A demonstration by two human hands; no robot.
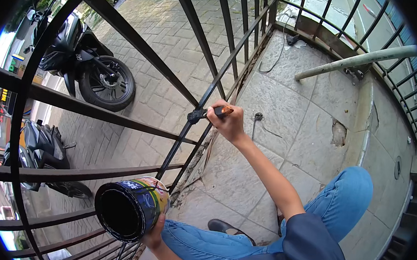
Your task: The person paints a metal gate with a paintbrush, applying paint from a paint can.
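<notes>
My right hand [227, 120] is closed around the handle of a paintbrush [225, 110]. The black bristles [196, 116] press against a bar of the dark metal fence [172, 149]. At the lower left my left hand [154, 233] grips an open paint can [157, 199] from beneath and behind; its fingers are mostly hidden. The can is tilted, with its mouth facing me. Black paint coats its rim, and its inside looks dark. A colourful label wraps the can's side.
Beyond the fence stand a black motorcycle [108, 82] and another motorcycle [42, 150] on paving. A pale pipe [353, 62] slants over the tiled floor [287, 106]. A thin cable [273, 62] and a small dark-headed stick [256, 121] lie there. One tile has a broken hole [339, 133].
</notes>
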